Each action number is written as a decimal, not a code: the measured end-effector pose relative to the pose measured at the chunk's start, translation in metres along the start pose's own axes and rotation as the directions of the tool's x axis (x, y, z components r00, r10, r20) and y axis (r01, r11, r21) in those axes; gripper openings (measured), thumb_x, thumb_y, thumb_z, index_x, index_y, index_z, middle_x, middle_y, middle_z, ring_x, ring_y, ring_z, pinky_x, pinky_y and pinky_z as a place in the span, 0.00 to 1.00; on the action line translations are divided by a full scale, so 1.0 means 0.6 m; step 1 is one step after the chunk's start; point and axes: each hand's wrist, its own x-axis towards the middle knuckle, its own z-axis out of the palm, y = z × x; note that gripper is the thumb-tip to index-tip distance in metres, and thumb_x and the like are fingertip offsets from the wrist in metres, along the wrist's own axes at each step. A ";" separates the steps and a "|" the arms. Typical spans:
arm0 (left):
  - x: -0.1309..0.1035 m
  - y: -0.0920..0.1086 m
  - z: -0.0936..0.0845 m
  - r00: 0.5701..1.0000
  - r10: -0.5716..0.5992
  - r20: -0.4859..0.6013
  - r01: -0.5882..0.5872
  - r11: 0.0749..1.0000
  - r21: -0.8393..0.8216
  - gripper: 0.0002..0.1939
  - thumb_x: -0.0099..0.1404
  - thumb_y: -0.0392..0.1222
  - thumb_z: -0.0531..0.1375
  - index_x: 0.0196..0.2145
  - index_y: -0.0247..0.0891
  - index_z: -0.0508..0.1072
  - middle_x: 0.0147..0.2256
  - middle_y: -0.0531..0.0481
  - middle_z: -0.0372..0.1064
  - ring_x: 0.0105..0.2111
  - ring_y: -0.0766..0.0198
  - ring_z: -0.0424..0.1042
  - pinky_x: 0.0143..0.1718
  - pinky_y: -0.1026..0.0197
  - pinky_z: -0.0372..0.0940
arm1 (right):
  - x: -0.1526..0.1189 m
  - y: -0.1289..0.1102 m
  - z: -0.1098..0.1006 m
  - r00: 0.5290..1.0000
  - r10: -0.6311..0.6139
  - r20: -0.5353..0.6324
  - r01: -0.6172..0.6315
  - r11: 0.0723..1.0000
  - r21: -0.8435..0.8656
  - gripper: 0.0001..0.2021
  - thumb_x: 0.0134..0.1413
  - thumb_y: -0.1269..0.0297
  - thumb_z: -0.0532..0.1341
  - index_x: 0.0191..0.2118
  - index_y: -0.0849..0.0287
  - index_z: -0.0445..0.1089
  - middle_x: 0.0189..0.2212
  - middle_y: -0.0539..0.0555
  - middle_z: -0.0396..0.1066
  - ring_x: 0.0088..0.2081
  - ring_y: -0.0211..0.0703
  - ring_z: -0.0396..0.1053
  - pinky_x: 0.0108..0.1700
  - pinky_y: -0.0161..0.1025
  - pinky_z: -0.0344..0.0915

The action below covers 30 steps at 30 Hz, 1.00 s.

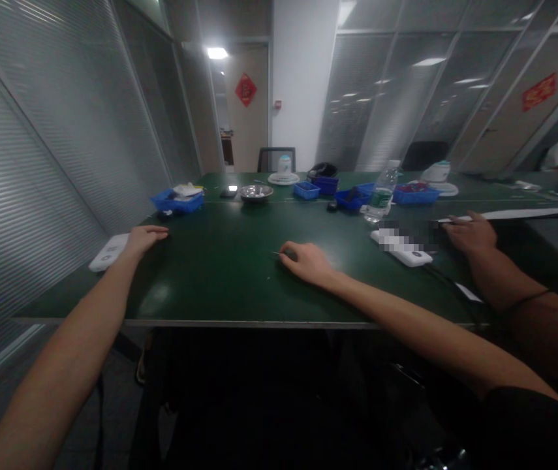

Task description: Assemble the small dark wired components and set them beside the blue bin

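Note:
My left hand [145,240] rests on the left of the green table [210,281], its fingers stretched out flat and holding nothing. Beside it, partly hidden by the wrist, lies a white flat device [108,253] with a round mark on it. Nearer the table's middle, my right hand [305,262] is closed in a pinch, thumb against forefinger. From the fingertips a thin, needle-like piece [275,252] sticks out to the left; it is too small to name. A tiny light speck [268,278] lies on the table below it.
Another person's hand [472,232] reaches in from the right, near a white power strip [401,248] with a cable. Farther back stand a water bottle [382,196], blue trays [175,201], a metal bowl [256,193] and a phone [229,192]. The table's front edge [249,324] runs close by.

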 end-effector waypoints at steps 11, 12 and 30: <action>-0.045 0.124 0.056 0.956 0.197 0.217 -0.166 0.974 -0.153 0.18 0.56 0.52 0.73 0.42 0.41 0.85 0.46 0.45 0.82 0.49 0.51 0.78 0.57 0.52 0.67 | 0.001 0.010 0.008 0.990 -0.132 -0.041 0.134 0.988 0.070 0.14 0.71 0.56 0.60 0.56 0.53 0.74 0.46 0.55 0.79 0.42 0.46 0.75 0.42 0.39 0.65; -0.062 0.152 0.074 0.910 0.297 0.288 -0.235 0.944 -0.231 0.18 0.59 0.53 0.72 0.44 0.42 0.85 0.48 0.45 0.82 0.51 0.50 0.78 0.58 0.51 0.67 | -0.001 0.010 0.008 0.985 -0.168 -0.045 0.171 0.981 0.087 0.14 0.71 0.57 0.60 0.56 0.53 0.73 0.48 0.55 0.79 0.42 0.46 0.75 0.43 0.39 0.65; -0.185 0.310 0.181 0.634 0.724 0.272 -0.516 0.658 -0.548 0.11 0.69 0.47 0.68 0.45 0.40 0.85 0.45 0.44 0.80 0.45 0.56 0.78 0.51 0.53 0.70 | -0.013 -0.002 -0.001 0.937 -0.348 -0.017 0.348 0.929 0.123 0.14 0.69 0.62 0.60 0.55 0.57 0.74 0.48 0.56 0.78 0.44 0.45 0.75 0.47 0.40 0.66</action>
